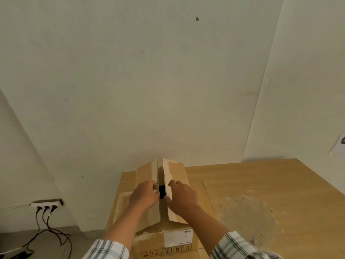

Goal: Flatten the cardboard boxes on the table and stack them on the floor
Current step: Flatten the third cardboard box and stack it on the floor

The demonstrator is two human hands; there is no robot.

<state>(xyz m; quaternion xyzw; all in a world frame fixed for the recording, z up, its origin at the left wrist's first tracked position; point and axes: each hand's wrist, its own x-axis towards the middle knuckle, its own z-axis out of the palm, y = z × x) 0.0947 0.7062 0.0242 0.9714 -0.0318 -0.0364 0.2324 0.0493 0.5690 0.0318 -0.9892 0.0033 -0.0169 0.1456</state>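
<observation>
Cardboard box (158, 240) is at lower centre of frame, on the left end of the table (261, 184), not yet flattened. Its top flaps are half raised and tented, with a dark gap between them. Left hand (143, 195) grips the inner edge of the left flap (144, 172), fingers curled over it. Right hand (183, 196) pinches the inner edge of the right flap (177, 171). Both grips are at the seam, box body directly below the hands. My read: holding the free edges gives leverage to spread the flaps before collapsing the box. Flat cardboard (203, 191) seems to lie under the box, can't confirm. Socket strip (46, 202) on the wall, lower left.
</observation>
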